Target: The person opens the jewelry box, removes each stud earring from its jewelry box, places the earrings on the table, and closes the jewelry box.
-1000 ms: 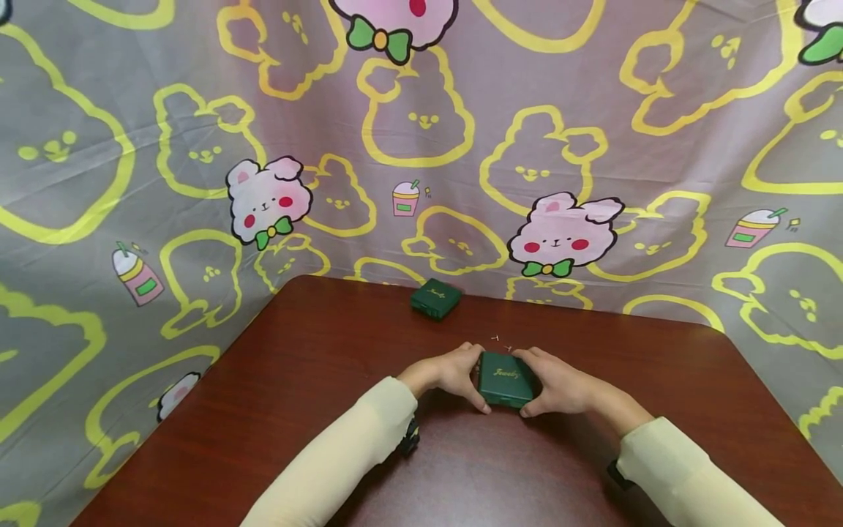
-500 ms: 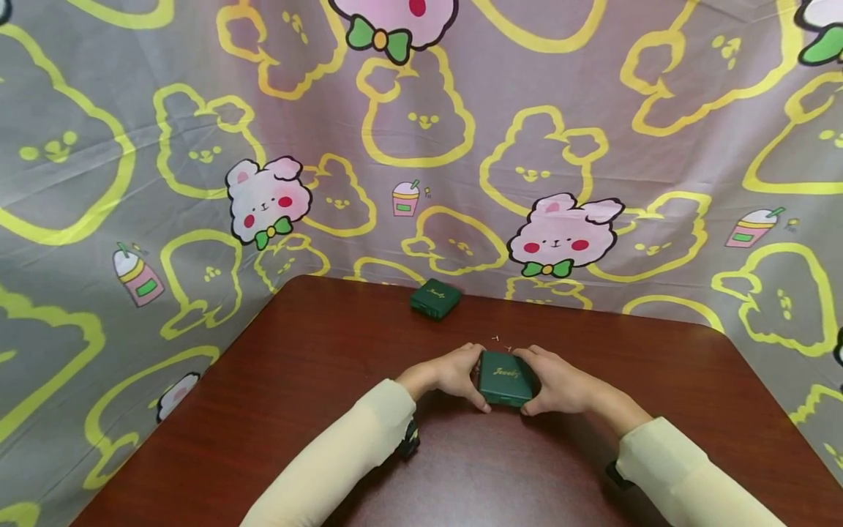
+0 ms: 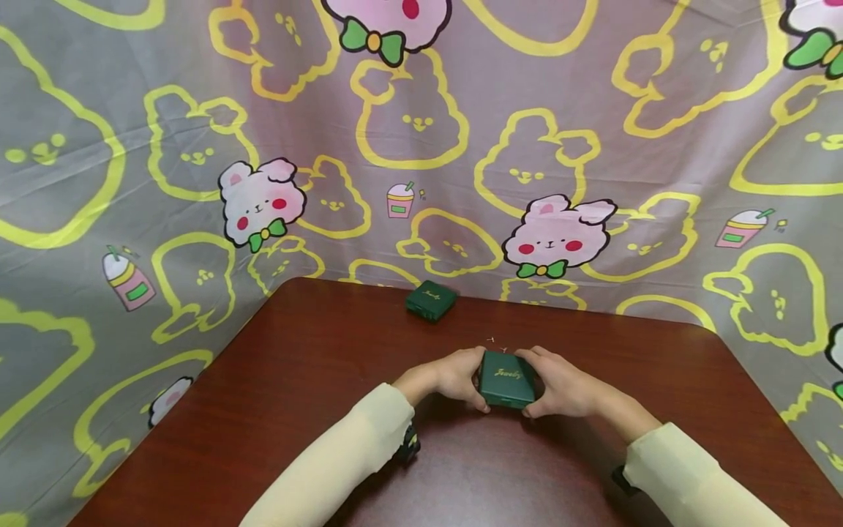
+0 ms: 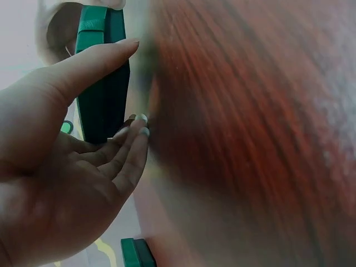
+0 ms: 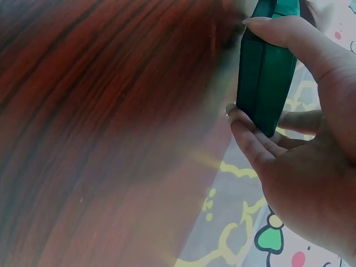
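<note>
A dark green jewelry box with gold lettering on its closed lid is held between both hands over the table. My left hand grips its left side, thumb along the near corner and fingers curling behind. On the opposite side my right hand holds it the same way. In the left wrist view the thumb lies across the side wall of the box, with the fingers at its far end. From the right wrist view, the thumb presses the near end of the box and the fingertips support its far end.
Another green jewelry box sits closed near the back edge of the brown wooden table. Just beyond the hands lie small thin pale pieces. A cartoon-printed cloth hangs around the back and sides.
The view has shifted slightly to the right. Both hands keep their grip on the jewelry box, which stays nearly in place with its lid closed.
</note>
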Motion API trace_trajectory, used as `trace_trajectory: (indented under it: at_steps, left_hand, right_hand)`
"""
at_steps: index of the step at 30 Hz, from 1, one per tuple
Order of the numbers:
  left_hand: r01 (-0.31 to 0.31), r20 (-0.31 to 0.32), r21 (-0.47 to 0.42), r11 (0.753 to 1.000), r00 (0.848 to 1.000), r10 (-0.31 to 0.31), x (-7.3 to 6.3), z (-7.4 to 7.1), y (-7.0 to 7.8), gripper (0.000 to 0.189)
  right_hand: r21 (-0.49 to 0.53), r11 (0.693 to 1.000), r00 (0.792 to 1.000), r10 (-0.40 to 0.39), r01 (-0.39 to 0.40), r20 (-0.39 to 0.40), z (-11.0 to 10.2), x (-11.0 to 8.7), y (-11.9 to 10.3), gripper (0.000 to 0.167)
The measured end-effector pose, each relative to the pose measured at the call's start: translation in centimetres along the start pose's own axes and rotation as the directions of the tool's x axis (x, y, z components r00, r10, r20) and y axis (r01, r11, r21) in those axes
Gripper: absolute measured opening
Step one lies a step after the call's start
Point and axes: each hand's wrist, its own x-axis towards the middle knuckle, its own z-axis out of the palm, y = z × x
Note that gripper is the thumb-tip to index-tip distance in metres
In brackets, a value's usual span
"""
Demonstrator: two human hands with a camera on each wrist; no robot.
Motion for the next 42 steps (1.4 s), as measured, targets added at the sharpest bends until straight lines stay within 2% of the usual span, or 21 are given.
trace_trajectory:
  at_steps: [6,14,21,24,28,34,42]
  left_hand:
    - [-0.031,-0.003,0.011,0.999,1.000,0.031,-0.2,0.1,0.4,0.066]
    - [-0.115,-0.024,0.002,0.993,0.993,0.115,-0.3,0.0,0.6,0.068]
    - [-0.097,-0.039,0.106,0.990,0.994,0.101,-0.9,-0.7,0.9,0.072]
    - [-0.101,-0.038,0.142,0.985,0.994,0.107,-1.0,-1.0,0.7,0.068]
    - [-0.113,-0.049,0.145,0.983,0.991,0.122,-1.2,-1.6,0.2,0.053]
    - [-0.132,-0.101,0.079,0.988,0.985,0.140,-1.5,-3.0,-0.9,0.037]
    - [-0.087,-0.163,0.061,0.994,0.982,0.096,-1.8,-4.7,-3.2,0.031]
  right_hand:
    - [0.002,1.000,1.000,-0.008,0.008,-0.030,-0.3,-0.7,0.1,0.091]
    - [0.001,1.000,0.998,0.020,-0.020,-0.065,-0.8,-1.3,0.4,0.091]
    - [0.009,1.000,0.996,0.024,-0.023,-0.086,-1.5,-1.8,0.6,0.090]
    - [-0.003,1.000,0.994,0.011,-0.011,-0.111,-1.7,-2.1,0.8,0.087]
    - [-0.009,1.000,0.990,-0.001,0.000,-0.140,-2.1,-2.4,1.1,0.086]
    - [-0.021,1.000,0.984,0.003,-0.007,-0.176,-2.9,-2.8,2.3,0.087]
    - [-0.028,0.998,0.976,0.049,-0.057,-0.214,-3.7,-3.1,4.4,0.089]
